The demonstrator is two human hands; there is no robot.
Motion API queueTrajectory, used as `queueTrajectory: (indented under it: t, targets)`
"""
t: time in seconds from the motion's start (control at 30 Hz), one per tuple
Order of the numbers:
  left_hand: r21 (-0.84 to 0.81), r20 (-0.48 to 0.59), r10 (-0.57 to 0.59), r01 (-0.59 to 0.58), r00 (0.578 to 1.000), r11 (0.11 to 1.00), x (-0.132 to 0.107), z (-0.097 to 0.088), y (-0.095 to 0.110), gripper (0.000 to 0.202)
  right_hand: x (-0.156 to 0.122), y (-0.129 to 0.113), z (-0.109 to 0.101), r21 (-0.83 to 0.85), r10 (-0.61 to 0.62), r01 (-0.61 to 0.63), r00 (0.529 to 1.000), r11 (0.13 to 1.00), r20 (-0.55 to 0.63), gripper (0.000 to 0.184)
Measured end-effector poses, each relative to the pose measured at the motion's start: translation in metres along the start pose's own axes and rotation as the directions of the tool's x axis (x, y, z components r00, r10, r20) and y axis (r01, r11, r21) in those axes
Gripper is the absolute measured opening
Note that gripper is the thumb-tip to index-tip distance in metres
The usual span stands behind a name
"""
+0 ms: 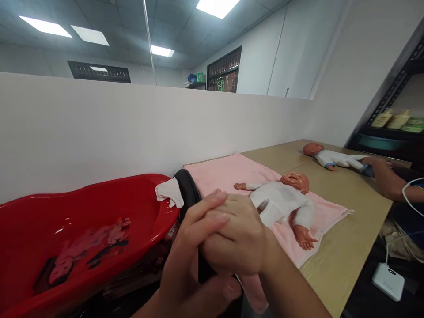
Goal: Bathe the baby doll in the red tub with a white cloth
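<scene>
Far left of the grip, one red tub [114, 194], with one pink-and-black patterned patch [96, 243] inside. On the tub's rim, left of the grip and a little beyond, one white cloth [169, 192], draped over the edge. Next to that, closer to the grip, one black pad [188, 187], rounded on top. High above and beyond the grip, four lights [89, 34]; under them, two windows [225, 68], one to upper left, one nearly straight ahead.

At the grip itself, left hand [192, 243] pressed against right hand [235, 234]: wraps around it from the left, fingers curled over the back, thumb below. Right hand folded inside that clasp, knuckles up, fingers bent, fingertips out of sight.

Just beyond and right of the grip, one pink towel [215, 170], spread on one tan table [357, 221]. On the towel, near the grip, first of two dolls [285, 198]: face up, in white, arms flung wide. Farther right, well apart from the grip, second doll [338, 157], in white with blue trim, with another person's hand [377, 170], blurred, at the feet. Beyond, at far right, two cream bottles [382, 118], labels too small to read. Lower right of the grip, one white device [388, 281] with one cable.
</scene>
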State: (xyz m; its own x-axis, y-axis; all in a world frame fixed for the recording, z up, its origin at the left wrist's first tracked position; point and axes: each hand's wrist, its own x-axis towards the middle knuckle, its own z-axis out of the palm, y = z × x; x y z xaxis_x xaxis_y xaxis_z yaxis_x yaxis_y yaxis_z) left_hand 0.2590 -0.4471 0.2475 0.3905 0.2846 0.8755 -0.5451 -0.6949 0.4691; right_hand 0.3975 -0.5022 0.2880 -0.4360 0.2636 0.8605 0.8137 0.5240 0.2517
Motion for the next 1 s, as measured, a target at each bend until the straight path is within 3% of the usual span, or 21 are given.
queueTrajectory:
  t: [0.03, 0.1, 0.17, 0.2, 0.3, 0.37, 0.53, 0.63, 0.7, 0.8, 0.9, 1.0]
  targets:
    - [0.028, 0.030, 0.007, -0.007, 1.000, 1.000, 0.003, -0.006, -0.001, 0.047, 0.003, 0.000, -0.001, 0.000, -0.011, 0.011, 1.000, 1.000, 0.017, 0.031]
    - [0.131, 0.132, 0.067, -0.085, 0.989, 0.988, 0.008, -0.018, -0.005, 0.046, 0.010, -0.001, -0.004, -0.050, 0.001, 0.008, 0.983, 0.999, 0.183, 0.023]
    - [0.254, 0.200, 0.107, -0.157, 0.974, 0.954, 0.011, -0.029, -0.008, 0.051, 0.014, -0.006, -0.008, -0.169, 0.072, -0.008, 0.923, 0.986, 0.377, 0.010]
    - [0.308, 0.181, 0.100, -0.153, 0.978, 0.939, 0.012, -0.033, -0.009, 0.056, 0.015, -0.010, -0.008, -0.240, 0.111, -0.009, 0.903, 0.971, 0.415, 0.009]
    - [0.394, -0.046, 0.032, -0.011, 0.998, 0.919, 0.013, -0.038, -0.010, 0.065, 0.015, -0.019, -0.006, -0.394, 0.173, -0.001, 0.900, 0.919, 0.401, 0.018]
    - [0.399, -0.121, -0.010, 0.057, 0.993, 0.915, 0.012, -0.037, -0.010, 0.063, 0.013, -0.022, -0.003, -0.410, 0.169, 0.011, 0.900, 0.912, 0.401, 0.018]
    - [0.277, -0.015, -0.199, 0.195, 0.980, 0.941, 0.006, -0.037, -0.008, 0.059, 0.011, -0.020, -0.003, -0.366, 0.173, -0.009, 0.892, 0.930, 0.418, 0.012]
    - [0.184, 0.036, -0.244, 0.233, 0.969, 0.955, 0.001, -0.038, -0.007, 0.064, 0.013, -0.020, -0.006, -0.349, 0.184, -0.028, 0.888, 0.937, 0.421, 0.007]
    - [0.110, 0.047, -0.265, 0.259, 0.963, 0.960, 0.001, -0.037, -0.006, 0.063, 0.015, -0.020, -0.006, -0.331, 0.175, -0.035, 0.898, 0.943, 0.404, 0.006]
    - [0.020, 0.062, -0.276, 0.275, 0.959, 0.961, 0.003, -0.036, -0.003, 0.060, 0.015, -0.017, -0.003, -0.291, 0.164, -0.062, 0.927, 0.955, 0.338, 0.019]
    - [0.007, 0.119, -0.231, 0.232, 0.966, 0.973, 0.004, -0.034, 0.002, 0.053, 0.009, -0.012, 0.003, -0.192, 0.041, -0.020, 0.994, 0.981, 0.104, 0.030]
    - [0.029, 0.226, -0.129, 0.126, 0.966, 0.992, -0.001, -0.031, 0.006, 0.059, 0.001, -0.008, 0.005, -0.100, -0.086, 0.071, 0.985, 0.992, -0.152, 0.038]
